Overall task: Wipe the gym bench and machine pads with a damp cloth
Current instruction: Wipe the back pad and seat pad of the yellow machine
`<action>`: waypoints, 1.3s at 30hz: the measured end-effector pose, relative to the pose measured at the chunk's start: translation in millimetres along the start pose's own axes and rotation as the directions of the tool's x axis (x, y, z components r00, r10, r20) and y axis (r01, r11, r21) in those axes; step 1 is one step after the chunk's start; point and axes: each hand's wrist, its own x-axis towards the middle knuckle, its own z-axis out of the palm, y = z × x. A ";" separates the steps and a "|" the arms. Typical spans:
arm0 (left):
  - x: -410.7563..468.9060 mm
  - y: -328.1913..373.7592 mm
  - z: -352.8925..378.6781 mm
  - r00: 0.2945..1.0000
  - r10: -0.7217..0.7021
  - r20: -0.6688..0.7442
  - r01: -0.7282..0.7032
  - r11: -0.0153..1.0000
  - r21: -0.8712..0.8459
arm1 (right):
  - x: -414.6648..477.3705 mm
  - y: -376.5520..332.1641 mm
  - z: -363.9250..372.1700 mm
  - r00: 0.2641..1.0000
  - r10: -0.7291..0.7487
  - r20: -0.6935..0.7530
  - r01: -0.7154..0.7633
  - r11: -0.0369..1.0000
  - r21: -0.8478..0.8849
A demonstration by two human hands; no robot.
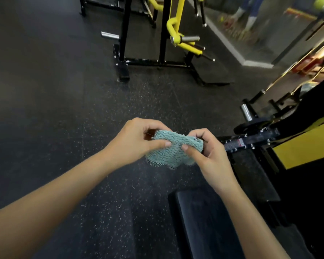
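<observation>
Cloth (173,149), teal and bunched, hangs in the air between left hand (137,141) and right hand (208,157), each pinching one edge with thumb and fingers, just beyond the black bench pad (204,221). A weak pinch could drop it on the speckled floor (64,128). Yellow machine frame (180,14) stands well ahead, not blocking

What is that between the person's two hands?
A crumpled pale blue cloth, seen in the head view. The left hand and the right hand each pinch one side of it.
</observation>
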 end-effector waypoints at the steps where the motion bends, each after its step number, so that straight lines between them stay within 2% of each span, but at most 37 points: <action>1: 6.1 7.8 -3.4 1.000 0.010 -0.005 -0.010 1.000 0.001 | 6.4 -8.9 -4.7 1.000 -0.020 -0.001 0.020 1.000 -0.006; 12: 61.9 72.0 -54.0 0.993 0.117 0.005 -0.117 0.992 0.046 | 59.8 -81.8 -18.8 0.994 -0.084 -0.065 0.082 0.996 -0.032; 18: 99.8 109.4 -105.6 0.966 0.224 0.131 -0.235 0.969 0.077 | 89.4 -129.7 -5.1 0.971 -0.117 -0.208 0.108 0.993 -0.055; 24: 143.3 144.2 -147.7 0.904 0.304 0.302 -0.336 0.940 0.060 | 108.3 -167.1 10.0 0.907 -0.142 -0.395 0.129 0.990 -0.060; 30: 182.8 169.6 -133.4 0.795 0.351 0.494 -0.410 0.912 0.012 | 94.5 -189.1 -0.2 0.819 -0.104 -0.564 0.045 0.992 -0.117; 39: 240.5 197.8 -17.3 0.553 0.464 0.692 -0.454 0.864 -0.217 | 43.2 -191.0 -77.4 0.636 -0.042 -0.771 -0.132 0.978 -0.163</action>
